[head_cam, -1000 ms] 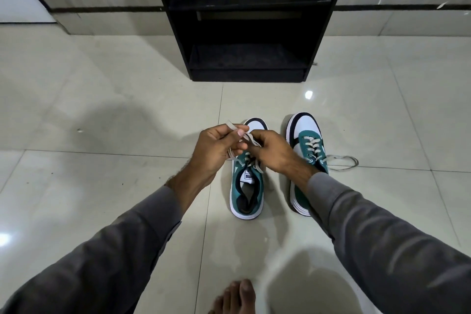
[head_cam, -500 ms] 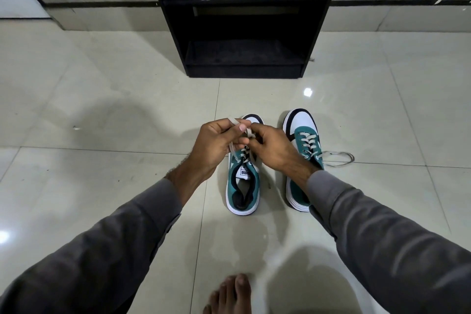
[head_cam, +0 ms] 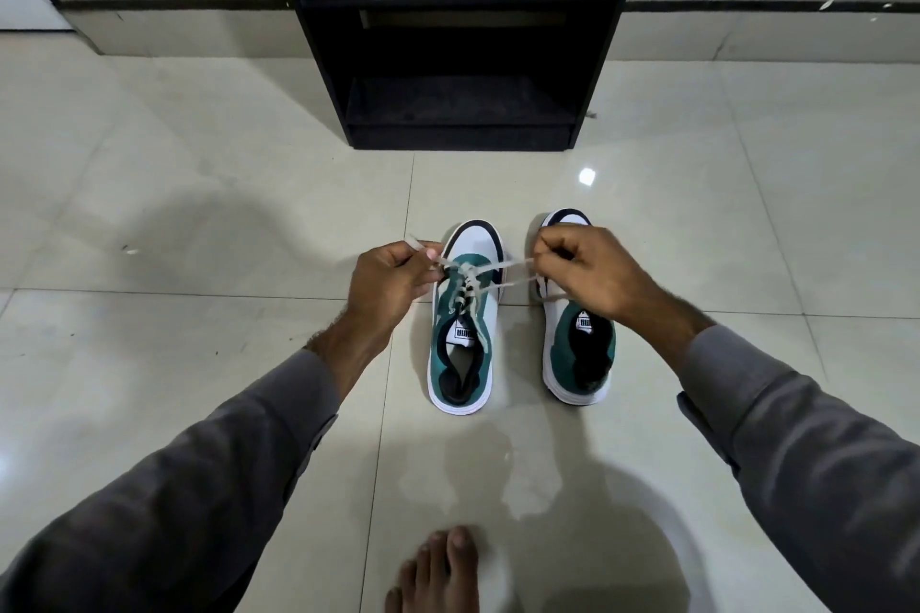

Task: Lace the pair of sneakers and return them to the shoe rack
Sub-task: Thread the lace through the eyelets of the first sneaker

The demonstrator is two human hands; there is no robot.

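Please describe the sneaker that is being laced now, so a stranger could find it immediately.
In front of the black shoe rack, two green-and-white sneakers stand on the floor. It is the left sneaker, whose lace both hands pull sideways.

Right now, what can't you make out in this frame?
- Head view: right sneaker lacing and toe, covered by the right hand.
- Lace ends, buried in the left hand and the right fist.
- Shoe rack top, cut off by the upper edge; shelves too dark to read.
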